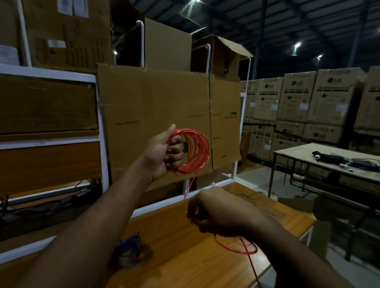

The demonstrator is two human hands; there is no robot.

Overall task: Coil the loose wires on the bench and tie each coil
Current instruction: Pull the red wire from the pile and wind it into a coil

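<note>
Seen from head height in a dim warehouse. Stacked along the right, rows of cardboard cartons (329,98), several printed with the LG name. Rising behind the work surface, a white metal rack (99,123) with wood-grain panels, loaded on top with big brown boxes bearing pale paper labels too blurred to read. Leaned against the rack, a flattened cardboard sheet (160,109), its small print upside down and not clearly legible. Off to the right, a separate table (297,152) carrying dark cables and small devices.

Spread below, an orange wooden bench (176,245). Lying on it near the left forearm, a small blue wire bundle (128,250), apart from both hands.

Raised above the bench, in front of the cardboard sheet, the left hand (161,153), fingers curled tight through a red wire coil (193,153) of many loops. Dropping from the coil's underside, a single red strand (189,189), running down to the right hand (220,212). Held low over the bench, that hand was blurred, fingers pinched closed around the strand. Beneath it, one loose red loop (235,246) touching the bench top, with the tail trailing off the near edge.
</note>
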